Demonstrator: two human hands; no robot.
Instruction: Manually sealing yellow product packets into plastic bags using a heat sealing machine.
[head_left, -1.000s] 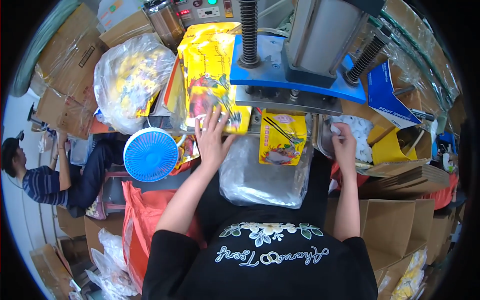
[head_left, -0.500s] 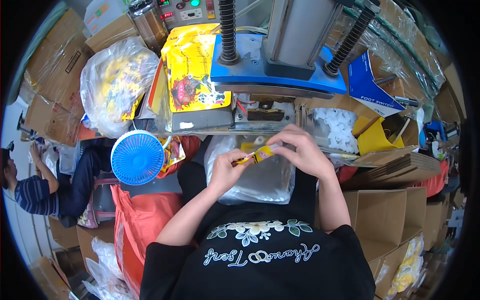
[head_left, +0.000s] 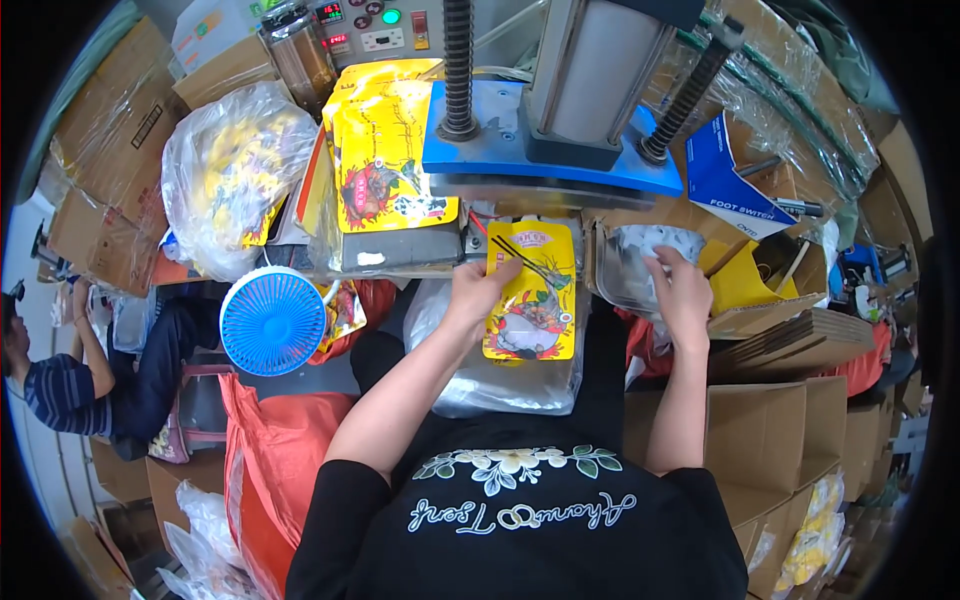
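**Pouch Positioned at the Press Mouth**

The left hand (head_left: 478, 290) pinches a yellow printed pouch (head_left: 531, 292) by its left edge, top end at 12 o'clock under the blue press plate (head_left: 550, 160), presumably to keep fingers outside the jaws. At 3 o'clock, the right hand (head_left: 684, 295) reaches into a tray of clear packets (head_left: 640, 262); whether its grip has closed cannot be told. Finished pouches (head_left: 392, 150) lie stacked at 10 o'clock.

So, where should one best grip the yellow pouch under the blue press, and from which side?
Probably at its upper left edge, from the left, as the left hand does now. The yellow pouch lies flat, its top toward the blue press, so that free edge looks easiest to pinch.
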